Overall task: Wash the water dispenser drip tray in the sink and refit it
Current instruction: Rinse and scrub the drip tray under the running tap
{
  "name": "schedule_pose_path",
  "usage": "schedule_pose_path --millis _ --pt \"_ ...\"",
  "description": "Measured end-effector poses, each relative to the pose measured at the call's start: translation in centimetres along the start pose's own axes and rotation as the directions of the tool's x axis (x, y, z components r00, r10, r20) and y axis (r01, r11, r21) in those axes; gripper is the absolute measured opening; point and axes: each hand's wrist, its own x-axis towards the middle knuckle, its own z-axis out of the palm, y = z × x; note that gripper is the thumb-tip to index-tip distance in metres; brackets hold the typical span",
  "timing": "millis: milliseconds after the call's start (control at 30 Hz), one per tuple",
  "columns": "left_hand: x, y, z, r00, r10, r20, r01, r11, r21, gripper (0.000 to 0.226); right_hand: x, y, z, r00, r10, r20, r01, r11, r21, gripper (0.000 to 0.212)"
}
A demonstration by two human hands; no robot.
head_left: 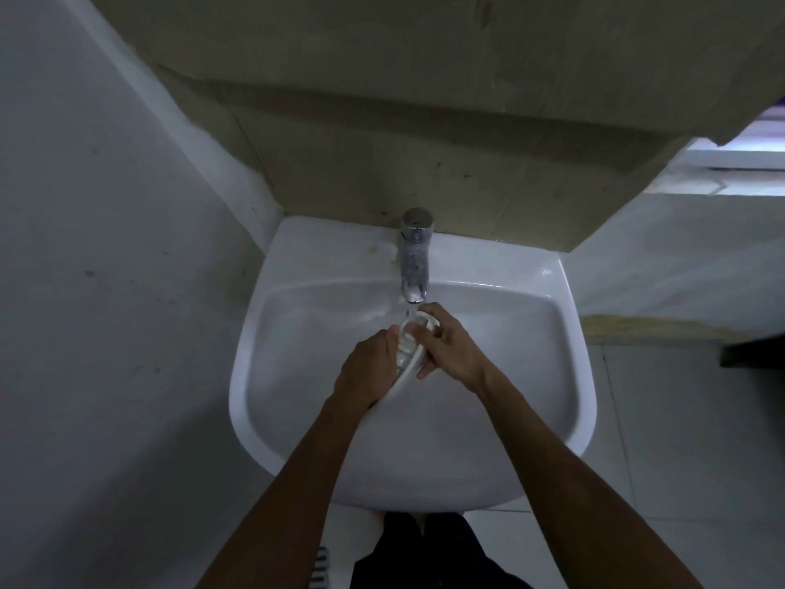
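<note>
White drip tray (408,360) gripped by left hand (366,367) & right hand (449,349), under tap (415,257), over sink (565,359)

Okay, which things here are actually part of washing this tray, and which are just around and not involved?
Part of the job:
- drip tray, held in both hands
- left hand and right hand
- tap, spout just above the tray
- sink

Just around:
- brownish board behind the sink
- white wall on the left
- tiled floor
</note>
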Motion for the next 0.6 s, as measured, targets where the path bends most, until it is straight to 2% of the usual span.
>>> schedule_pose_path --millis 67,200,300,367,433,500,567,600 --pt "-0.2 0.0 -0.2 0.998 0.007 -0.069 -0.008 1.000 -0.017 0.046 0.3 0.1 -0.4 0.998 -0.058 -0.032 0.052 0.988 -0.148 0.026" --pt "0.1 -0.4 -0.7 0.997 0.067 -0.040 -0.061 0.987 0.147 0.039 0.6 -0.1 -1.1 0.987 -0.159 -0.037 0.134 0.918 -0.374 0.021" --pt "0.5 -0.5 -0.7 0.999 0.042 -0.005 -0.041 0.997 0.066 0.044 0.8 0.0 -1.5 0.988 -0.156 -0.017 0.141 0.926 -0.351 0.016" --pt "0.6 -0.8 -0.6 0.999 0.048 0.025 -0.051 0.992 0.117 0.050 0.7 0.1 -2.0 0.992 -0.125 0.016 0.123 0.941 -0.314 0.016" --pt "0.7 -1.1 -0.9 0.995 0.075 0.064 -0.086 0.979 0.186 0.047 0.3 -0.1 -2.5 0.997 -0.051 0.049 0.058 0.989 -0.136 0.025" --pt "0.7 -1.0 -1.2 0.995 0.079 0.057 -0.085 0.989 0.122 0.040 -0.4 -0.4 -2.7 0.998 0.010 0.063 -0.011 1.000 0.029 0.029" --pt "0.6 -0.6 -1.4 0.994 0.103 0.036 -0.106 0.990 0.092 0.039 -0.5 -0.4 -2.8 0.999 0.028 0.046 -0.030 0.998 0.049 0.027" --pt "0.5 -0.5 -1.4 0.994 0.105 0.031 -0.107 0.991 0.084 0.038 -0.3 -0.2 -2.8 1.000 0.013 0.026 -0.013 1.000 -0.004 0.026"
